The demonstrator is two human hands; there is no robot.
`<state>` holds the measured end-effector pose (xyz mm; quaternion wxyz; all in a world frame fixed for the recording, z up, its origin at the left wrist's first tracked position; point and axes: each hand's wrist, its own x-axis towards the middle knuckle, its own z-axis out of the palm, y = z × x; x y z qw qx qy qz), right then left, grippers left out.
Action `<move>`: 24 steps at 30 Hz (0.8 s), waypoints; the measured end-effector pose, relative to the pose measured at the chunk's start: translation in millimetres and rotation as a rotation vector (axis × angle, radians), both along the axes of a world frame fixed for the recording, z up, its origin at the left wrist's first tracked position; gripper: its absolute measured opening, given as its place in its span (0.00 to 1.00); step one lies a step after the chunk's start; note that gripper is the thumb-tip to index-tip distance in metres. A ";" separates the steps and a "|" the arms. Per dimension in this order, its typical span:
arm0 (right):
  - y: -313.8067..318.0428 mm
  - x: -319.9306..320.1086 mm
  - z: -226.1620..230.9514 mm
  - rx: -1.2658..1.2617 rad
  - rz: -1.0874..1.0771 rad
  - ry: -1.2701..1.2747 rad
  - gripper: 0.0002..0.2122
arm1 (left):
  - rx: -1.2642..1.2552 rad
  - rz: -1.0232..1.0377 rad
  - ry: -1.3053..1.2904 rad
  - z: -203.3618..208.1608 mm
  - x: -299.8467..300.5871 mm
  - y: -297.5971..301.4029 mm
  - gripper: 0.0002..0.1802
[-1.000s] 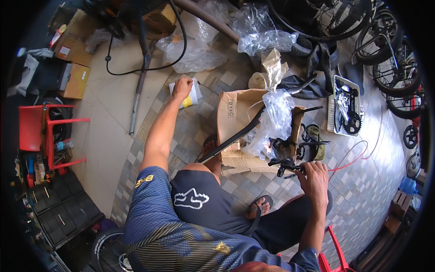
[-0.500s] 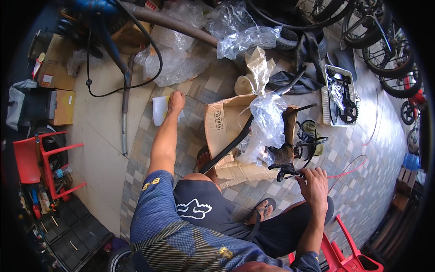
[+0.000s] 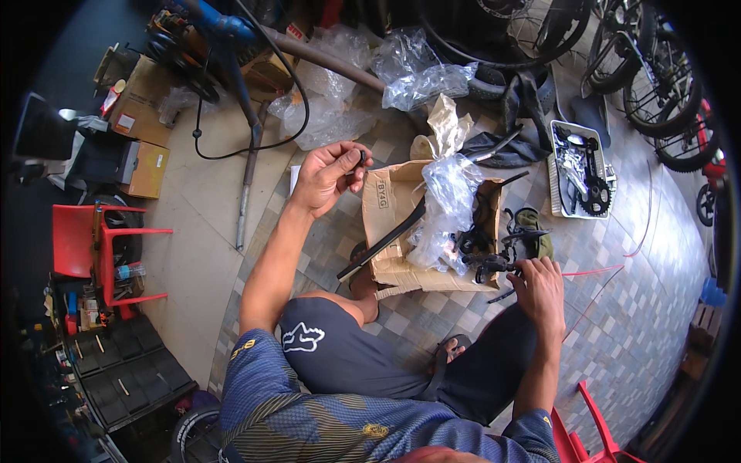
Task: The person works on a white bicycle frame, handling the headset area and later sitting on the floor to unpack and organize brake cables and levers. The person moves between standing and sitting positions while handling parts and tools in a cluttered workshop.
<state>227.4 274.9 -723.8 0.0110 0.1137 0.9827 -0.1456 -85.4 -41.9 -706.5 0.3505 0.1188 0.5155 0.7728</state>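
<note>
My left hand (image 3: 328, 176) is raised above the tiled floor with a small black part (image 3: 361, 159) pinched between thumb and fingers. My right hand (image 3: 538, 283) grips a black bicycle handlebar part (image 3: 488, 265) with a brake lever, low at the right. Between the hands lies a torn cardboard box (image 3: 392, 208) holding a clear plastic bag (image 3: 445, 207) and a long black bar (image 3: 384, 245). I sit with my legs folded, a sandal (image 3: 444, 361) on one foot.
A grey tray (image 3: 580, 171) of chainrings and parts sits at the right, bicycle wheels (image 3: 647, 71) behind it. Crumpled plastic bags (image 3: 332, 100), a metal pipe (image 3: 248, 179), cardboard boxes (image 3: 140, 127) and a red chair (image 3: 96, 251) lie to the left.
My left hand has drawn back from a white cup on the floor and now holds a small black part up near the box. The right hand stays on the handlebar part.
</note>
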 end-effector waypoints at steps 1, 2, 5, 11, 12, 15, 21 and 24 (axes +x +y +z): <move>2.9 4.9 1.9 -0.009 -0.001 0.010 0.12 | -0.021 -0.026 0.021 13.4 9.1 3.0 0.10; 6.8 13.1 4.4 -0.014 -0.005 0.013 0.12 | -0.037 -0.054 0.035 23.7 20.2 6.9 0.09; 19.0 31.9 13.1 -0.011 -0.019 0.042 0.11 | -0.188 -0.125 0.157 61.5 42.8 21.5 0.08; 53.9 66.1 27.1 -0.001 -0.092 0.002 0.09 | -0.574 -0.526 0.371 75.6 88.5 73.1 0.05; 56.1 68.0 29.6 0.010 -0.090 0.011 0.09 | -0.547 -0.580 0.536 61.0 95.0 84.5 0.06; 61.7 77.2 34.1 0.024 -0.125 0.019 0.09 | -0.589 -0.716 0.922 -0.4 115.4 129.8 0.09; 60.1 86.7 42.0 -0.031 -0.127 0.053 0.10 | -0.900 -0.909 0.941 -111.7 153.6 165.7 0.15; 57.0 84.6 40.3 -0.044 -0.081 0.069 0.10 | -0.909 -0.892 1.026 -131.0 156.4 153.2 0.24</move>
